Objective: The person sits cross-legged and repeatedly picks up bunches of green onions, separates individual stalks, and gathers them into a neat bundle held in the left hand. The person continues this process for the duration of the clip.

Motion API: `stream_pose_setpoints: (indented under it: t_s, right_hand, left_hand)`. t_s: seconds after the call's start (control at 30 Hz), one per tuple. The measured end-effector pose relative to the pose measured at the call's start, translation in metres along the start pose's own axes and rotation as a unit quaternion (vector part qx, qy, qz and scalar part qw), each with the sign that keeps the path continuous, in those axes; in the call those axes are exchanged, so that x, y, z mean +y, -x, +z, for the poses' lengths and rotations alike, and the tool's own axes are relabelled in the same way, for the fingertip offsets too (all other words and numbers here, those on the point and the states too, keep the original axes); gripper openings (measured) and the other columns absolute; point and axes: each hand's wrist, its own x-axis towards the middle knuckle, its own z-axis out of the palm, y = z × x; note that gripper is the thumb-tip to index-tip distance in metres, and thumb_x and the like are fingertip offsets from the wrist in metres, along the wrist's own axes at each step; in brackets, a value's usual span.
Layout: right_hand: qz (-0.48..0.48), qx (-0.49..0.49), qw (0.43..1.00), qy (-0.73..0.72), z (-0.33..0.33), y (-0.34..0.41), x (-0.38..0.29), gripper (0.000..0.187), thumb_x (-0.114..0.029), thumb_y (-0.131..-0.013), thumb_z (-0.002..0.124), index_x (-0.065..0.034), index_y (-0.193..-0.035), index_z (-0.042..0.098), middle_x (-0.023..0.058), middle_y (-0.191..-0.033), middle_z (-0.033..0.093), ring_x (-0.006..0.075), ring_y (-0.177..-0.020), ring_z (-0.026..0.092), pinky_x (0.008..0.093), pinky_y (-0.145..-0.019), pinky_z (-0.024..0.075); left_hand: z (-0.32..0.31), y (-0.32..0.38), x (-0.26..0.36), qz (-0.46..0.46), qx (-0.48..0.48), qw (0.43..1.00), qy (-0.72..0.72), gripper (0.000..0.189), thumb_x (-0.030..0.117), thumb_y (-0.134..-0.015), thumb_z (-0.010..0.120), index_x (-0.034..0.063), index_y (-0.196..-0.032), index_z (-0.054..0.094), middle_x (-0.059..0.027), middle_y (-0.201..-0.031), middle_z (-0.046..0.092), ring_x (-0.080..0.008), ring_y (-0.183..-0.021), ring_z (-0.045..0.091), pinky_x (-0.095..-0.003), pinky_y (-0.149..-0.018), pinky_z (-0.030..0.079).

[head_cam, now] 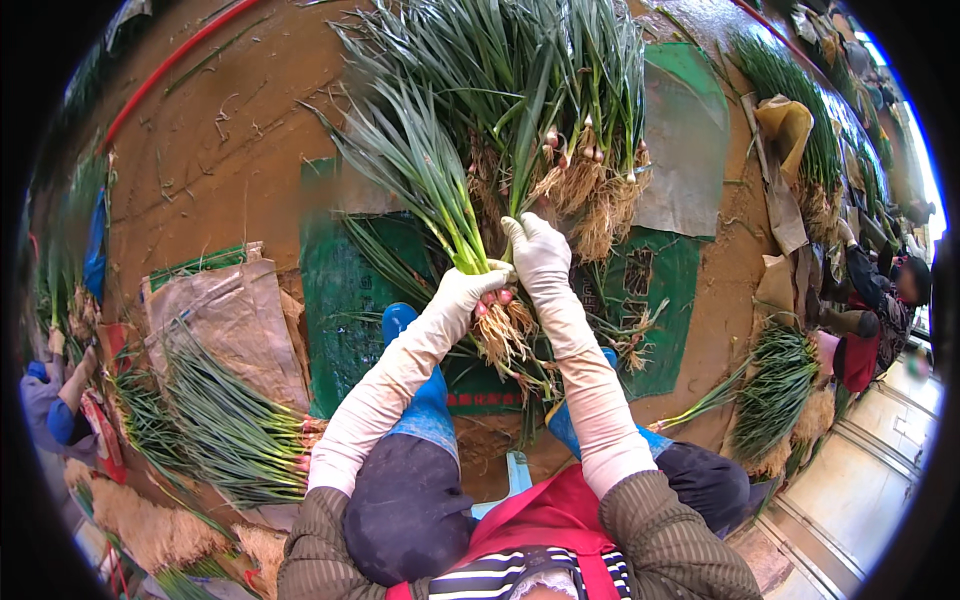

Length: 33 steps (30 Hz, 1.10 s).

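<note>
My left hand (469, 291), in a pale glove, grips a small bunch of green garlic (459, 217) just above its pinkish bulbs. The roots (501, 334) hang below that fist, and the leaves fan up and away. Close beside it, my gloved right hand (541, 251) is closed around the lower part of a single garlic stalk (523, 169). Its lower end is hidden by the hands. Beyond both hands lies a large heap of green garlic (480, 67), with bulbs and tangled roots (592, 187) towards me.
Green printed sacking (352, 315) covers the muddy floor before me, with loose stalks (637, 330) on it. A garlic pile (232, 427) lies at left, another (776, 390) at right. My blue boots (427, 412) flank the sacking. People work at left (64, 405) and right (874, 315).
</note>
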Motion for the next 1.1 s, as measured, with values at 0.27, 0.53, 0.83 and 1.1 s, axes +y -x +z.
stream_pose_setpoints:
  t_s: [0.27,0.53,0.83,1.1]
  right_hand:
    - [0.404,-0.112,0.688,-0.592,0.031,-0.003,0.060,0.035,-0.037,-0.093,0.056,-0.0066,-0.079,0.065,0.0000,-0.057,0.050,0.0129,-0.045,0.043,0.0281,-0.045,0.0354]
    - [0.026,-0.346,0.924,0.159,-0.043,0.012,0.056,0.052,-0.056,-0.082,0.059,-0.0090,-0.104,0.065,0.0169,-0.098,0.068,0.0315,-0.094,0.065,0.0396,-0.083,0.0499]
    - [0.089,0.025,0.985,0.149,-0.060,-0.073,-0.005,0.031,-0.036,-0.084,0.062,-0.0064,-0.092,0.061,0.0159,-0.086,0.067,0.0338,-0.081,0.065,0.0442,-0.071,0.0491]
    - [-0.195,0.043,0.960,0.197,-0.048,0.050,-0.015,0.009,-0.020,-0.085,0.062,-0.0132,-0.088,0.057,0.0058,-0.072,0.052,0.0231,-0.063,0.057,0.0350,-0.053,0.0450]
  left_hand:
    - [0.021,0.014,0.011,-0.004,-0.110,0.993,0.051,0.023,0.016,-0.083,0.069,0.0008,-0.101,0.066,-0.0060,-0.087,0.067,-0.0082,-0.072,0.063,-0.0179,-0.060,0.049]
    - [-0.006,0.060,0.077,0.207,-0.243,0.883,0.344,0.032,0.017,-0.093,0.057,0.0125,-0.124,0.054,-0.0086,-0.113,0.056,-0.0172,-0.092,0.058,-0.0342,-0.086,0.053]
    - [0.001,0.020,0.057,0.099,-0.016,0.987,0.128,0.044,0.017,-0.085,0.070,0.0002,-0.122,0.054,-0.0089,-0.090,0.066,-0.0088,-0.072,0.062,-0.0172,-0.064,0.051]
    - [0.017,0.012,0.039,0.059,-0.057,0.997,-0.001,0.035,0.023,-0.085,0.069,0.0023,-0.113,0.064,0.0010,-0.075,0.062,0.0015,-0.056,0.047,-0.0120,-0.042,0.031]
